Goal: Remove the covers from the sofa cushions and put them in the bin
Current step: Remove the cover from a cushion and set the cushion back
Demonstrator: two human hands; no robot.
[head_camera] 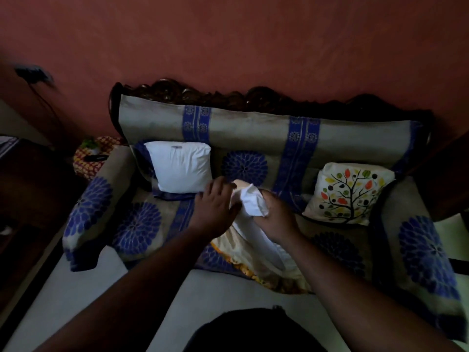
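A white cushion insert [252, 203] sticks out of a cream cover [250, 252] with a yellow printed edge, lying at the middle of the sofa seat. My right hand [275, 217] grips the white insert. My left hand [214, 207] rests on the cover's upper end with its fingers spread. A bare white cushion [181, 170] leans against the sofa's back at the left. A cushion in a tree-print cover [347, 193] stands at the right end of the seat.
The sofa [243, 128] wears a beige cover with blue flowers and stands against a red wall. A dark round object [253, 331] is at the bottom edge. A small side table [92, 154] with a checked cloth stands left of the sofa.
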